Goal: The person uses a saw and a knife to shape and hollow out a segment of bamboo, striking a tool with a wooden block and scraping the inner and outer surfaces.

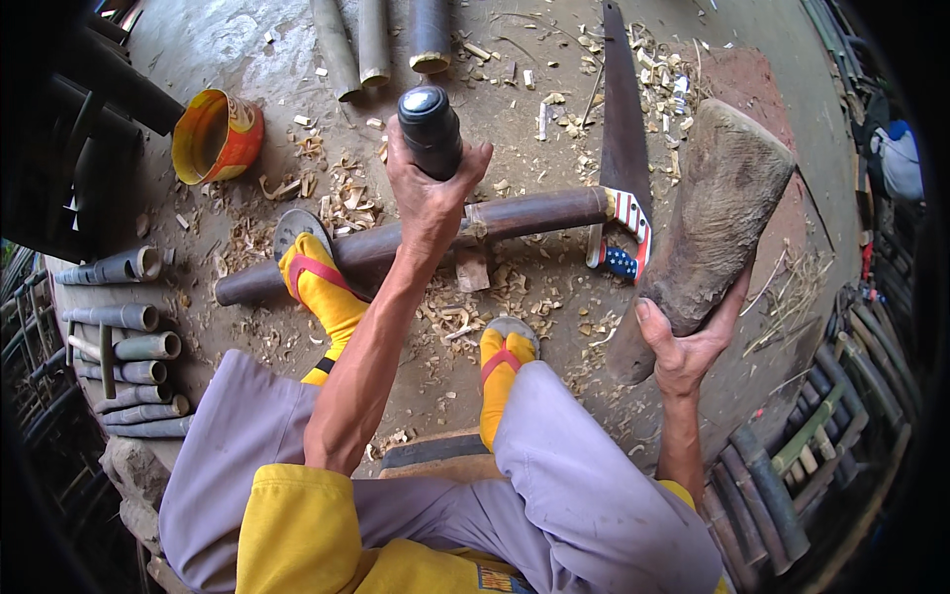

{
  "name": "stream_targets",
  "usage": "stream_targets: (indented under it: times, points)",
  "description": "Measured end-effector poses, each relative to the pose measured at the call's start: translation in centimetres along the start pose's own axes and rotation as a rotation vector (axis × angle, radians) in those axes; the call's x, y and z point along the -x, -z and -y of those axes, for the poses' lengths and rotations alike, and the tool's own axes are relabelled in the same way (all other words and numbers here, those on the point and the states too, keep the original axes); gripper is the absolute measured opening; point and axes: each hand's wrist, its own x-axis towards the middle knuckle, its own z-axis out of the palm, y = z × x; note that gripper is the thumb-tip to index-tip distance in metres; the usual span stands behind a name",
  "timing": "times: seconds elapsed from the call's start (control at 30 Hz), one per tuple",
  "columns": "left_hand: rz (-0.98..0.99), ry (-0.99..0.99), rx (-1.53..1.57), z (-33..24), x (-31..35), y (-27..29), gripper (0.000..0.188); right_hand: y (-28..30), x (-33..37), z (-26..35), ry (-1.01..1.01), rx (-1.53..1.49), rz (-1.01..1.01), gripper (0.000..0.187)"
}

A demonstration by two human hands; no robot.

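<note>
My left hand [427, 193] is wrapped round the black handle of a chisel [431, 139], its shiny metal cap facing up. The chisel's blade is hidden below my fist. Beneath it a dark bamboo pole [539, 215] lies across the ground, with a pale cut mark near its middle. My left foot [322, 287], in a yellow sock and flip-flop, rests on the pole. My right hand [683, 348] grips a rough wooden mallet [727, 198] near its narrow end, with the thick head raised to the far right, apart from the chisel.
A handsaw [623, 119] with a striped, starred handle lies by the pole's right end. Wood chips [346, 203] litter the ground. An orange-yellow bucket [237, 139] stands at far left. Cut bamboo pieces [139, 371] line the left; more bamboo [772, 495] lies at right.
</note>
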Motion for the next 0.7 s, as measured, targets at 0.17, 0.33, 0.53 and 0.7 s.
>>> stream_targets:
  times: [0.17, 0.33, 0.53, 0.7]
  points:
    - [-0.010, 0.081, 0.182, 1.5, 0.5, -0.4, 0.026, 0.1, 0.8, -0.8, 0.005, 0.036, 0.026, 0.105]
    - [-0.041, -0.015, 0.159, 1.6, 0.6, -0.8, 0.023, -0.2, 1.1, -1.1, -0.040, 0.001, 0.037, 0.101]
    - [-0.020, -0.023, 0.197, 2.0, 0.3, -1.0, 0.020, -0.1, 1.2, -1.4, 0.009, 0.003, 0.092, 0.100]
    - [-0.084, -0.079, 0.119, 1.9, 0.6, -1.6, 0.020, -0.2, 1.6, -1.8, -0.024, -0.045, 0.091, 0.099]
